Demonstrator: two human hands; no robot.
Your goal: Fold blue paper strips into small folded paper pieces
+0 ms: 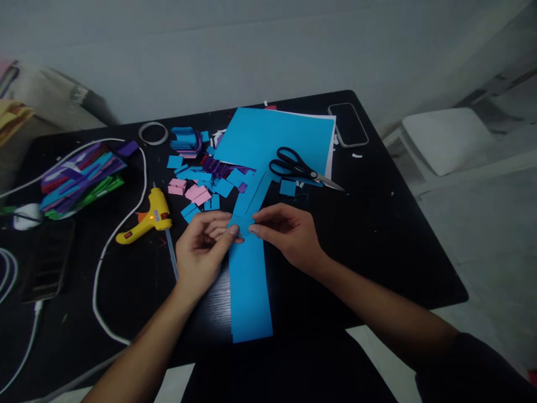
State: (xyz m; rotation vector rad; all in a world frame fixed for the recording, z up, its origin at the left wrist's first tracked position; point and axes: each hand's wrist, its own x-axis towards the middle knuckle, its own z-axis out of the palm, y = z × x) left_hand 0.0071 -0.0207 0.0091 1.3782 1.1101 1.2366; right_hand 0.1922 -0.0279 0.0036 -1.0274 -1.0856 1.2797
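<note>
Between my two hands is a small piece of blue paper (244,225), which looks creased. My left hand (203,249) pinches its left side, thumb on top. On the opposite side, the thumb and fingertips of my right hand (293,236) grip the edge. A wide blue paper strip (250,296) lies beneath, reaching the table's front edge. Narrower blue strips (258,193) extend beyond my fingers toward a large blue paper sheet (268,137). Black-handled scissors (297,167) rest partly on that sheet, their blades pointing right.
Small blue and pink paper pieces (198,195) are scattered left of the sheet. A yellow glue gun (151,218) lies by my left hand, near a white cable (99,274). Colored paper strips (81,176), a tape roll (153,134) and a phone (348,125) are on the black table (377,246).
</note>
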